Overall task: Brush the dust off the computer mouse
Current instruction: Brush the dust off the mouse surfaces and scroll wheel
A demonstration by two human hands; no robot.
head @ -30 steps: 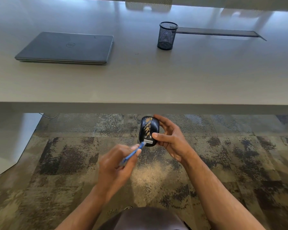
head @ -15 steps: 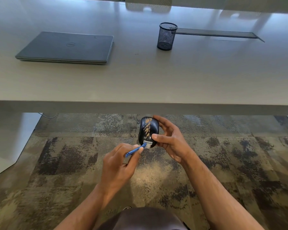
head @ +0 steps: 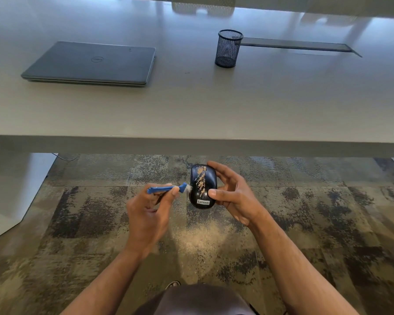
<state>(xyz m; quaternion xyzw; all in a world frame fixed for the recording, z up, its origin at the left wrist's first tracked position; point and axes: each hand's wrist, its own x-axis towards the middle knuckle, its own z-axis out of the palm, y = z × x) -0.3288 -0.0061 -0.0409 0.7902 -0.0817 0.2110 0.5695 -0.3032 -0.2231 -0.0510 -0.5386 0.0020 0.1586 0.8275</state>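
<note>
Both forearms are bare from elbow to wrist, with no sleeve in view. The left hand [head: 149,214] and the right hand [head: 233,196] carry no ring, watch or glove. At 6 o'clock, a dark grey-brown garment [head: 198,300] covers the lap, smooth and unpatterned.

Glossy plastic mouse [head: 203,186]; wire-mesh cup [head: 228,48]; mottled carpet [head: 328,212].

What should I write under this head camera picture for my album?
Left hand touches a blue brush to a dusty black mouse held in the right hand.
</note>
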